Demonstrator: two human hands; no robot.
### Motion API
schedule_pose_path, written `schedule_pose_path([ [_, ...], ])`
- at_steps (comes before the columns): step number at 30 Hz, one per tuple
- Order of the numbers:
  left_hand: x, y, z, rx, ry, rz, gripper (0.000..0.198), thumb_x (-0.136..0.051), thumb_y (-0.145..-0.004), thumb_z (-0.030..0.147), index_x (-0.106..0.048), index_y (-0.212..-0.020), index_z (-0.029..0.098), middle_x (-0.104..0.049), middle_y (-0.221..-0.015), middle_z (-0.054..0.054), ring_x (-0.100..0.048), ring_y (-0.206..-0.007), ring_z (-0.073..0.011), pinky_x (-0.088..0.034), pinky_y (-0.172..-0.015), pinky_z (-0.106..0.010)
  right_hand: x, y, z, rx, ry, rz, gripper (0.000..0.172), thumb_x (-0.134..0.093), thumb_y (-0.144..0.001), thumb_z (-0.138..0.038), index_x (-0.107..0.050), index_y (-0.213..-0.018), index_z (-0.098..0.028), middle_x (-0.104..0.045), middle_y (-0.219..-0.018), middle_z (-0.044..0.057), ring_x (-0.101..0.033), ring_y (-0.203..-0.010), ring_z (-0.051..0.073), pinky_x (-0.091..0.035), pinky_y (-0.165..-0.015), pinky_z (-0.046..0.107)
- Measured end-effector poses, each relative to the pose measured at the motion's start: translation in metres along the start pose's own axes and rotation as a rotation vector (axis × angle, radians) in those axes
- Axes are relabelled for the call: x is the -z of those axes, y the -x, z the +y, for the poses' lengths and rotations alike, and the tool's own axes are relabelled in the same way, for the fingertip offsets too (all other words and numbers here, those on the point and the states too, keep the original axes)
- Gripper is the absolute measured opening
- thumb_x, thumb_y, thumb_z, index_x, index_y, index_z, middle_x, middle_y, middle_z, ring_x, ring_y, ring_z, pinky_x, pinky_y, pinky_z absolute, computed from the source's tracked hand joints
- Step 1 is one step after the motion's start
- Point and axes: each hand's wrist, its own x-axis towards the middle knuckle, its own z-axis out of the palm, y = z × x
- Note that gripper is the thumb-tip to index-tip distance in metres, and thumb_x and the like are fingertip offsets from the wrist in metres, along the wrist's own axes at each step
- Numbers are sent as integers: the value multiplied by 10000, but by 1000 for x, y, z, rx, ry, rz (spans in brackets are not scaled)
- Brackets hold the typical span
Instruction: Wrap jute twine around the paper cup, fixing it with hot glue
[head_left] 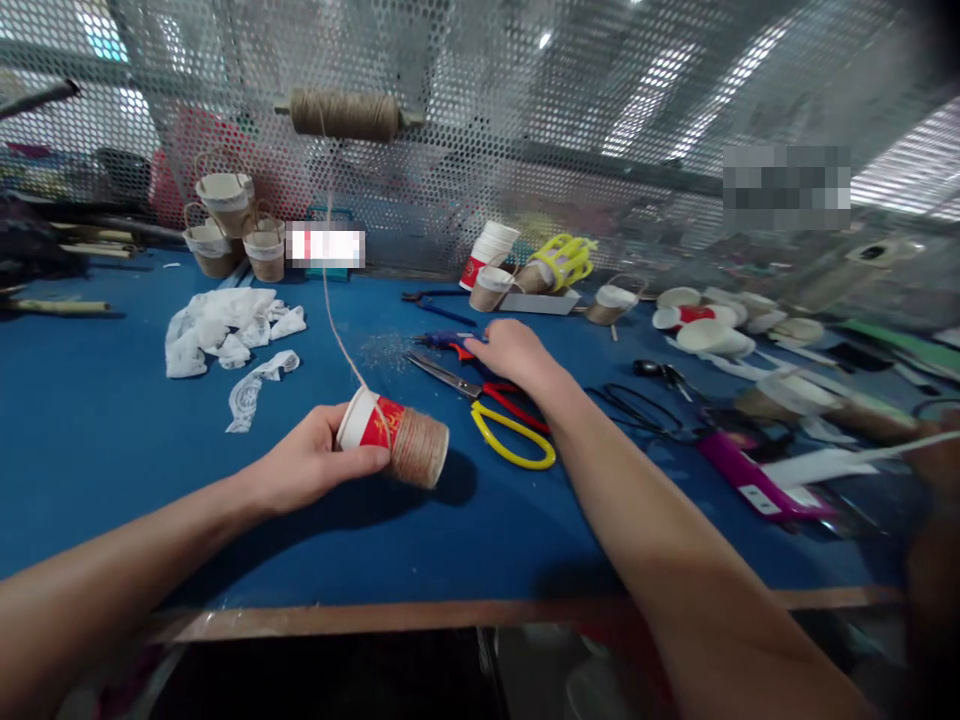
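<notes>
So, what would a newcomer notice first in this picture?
The red-and-white cup, partly wrapped in twine, sits in the left grip near the middle. To its right lie scissors with yellow and red handles. From the spool at the top, a strand runs down to the cup.

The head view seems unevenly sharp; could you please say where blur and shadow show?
Head view: the purple plastic bar at right is smeared; the twine-wrapped red-and-white paper cup looks sharper, its shadow dark on the blue tabletop.
</notes>
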Motion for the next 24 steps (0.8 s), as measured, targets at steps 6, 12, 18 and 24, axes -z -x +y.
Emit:
schedule_pose_path([
  [6, -2, -1, 1, -25, -83, 26, 184, -653, -635, 214, -608, -780, 110, -628, -681, -13, -532, -595, -105, -450, -623, -226, -7, -3, 34, -101, 82, -57, 225, -624, -565, -122, -477, -427, -222, -458, -401, 14, -582, -576, 238, -425, -543, 358],
  [12, 2, -2, 0, -104, -268, 67, 170, -607, -674, 226, -585, -789, 103, -614, -672, -15, -517, -579, -113, -439, -573, -219, 10, 13, 15, -108, -24, 39, 52, -588, -618, -150, -590, -665, -170, -606, -597, 58, -611, -664, 241, -468, -594, 369],
  [18, 6, -4, -2, -135, -397, 84, 198, -582, -685, 251, -589, -793, 86, -620, -702, -45, -538, -614, -140, -459, -613, -257, 35, 52, -21, -151, -626, -190, 168, -632, -649, -286, -552, -750, -177, -642, -719, 68, -614, -638, 181, -511, -617, 343],
  [24, 8, -6, -2, -165, -396, 85, 195, -559, -701, 238, -592, -817, 83, -615, -682, -31, -520, -583, -121, -460, -592, -238, 30, 81, -38, 5, -665, -275, 142, -577, -698, -219, -586, -826, -160, -590, -582, -4, -515, -477, 102, -418, -464, 241],
])
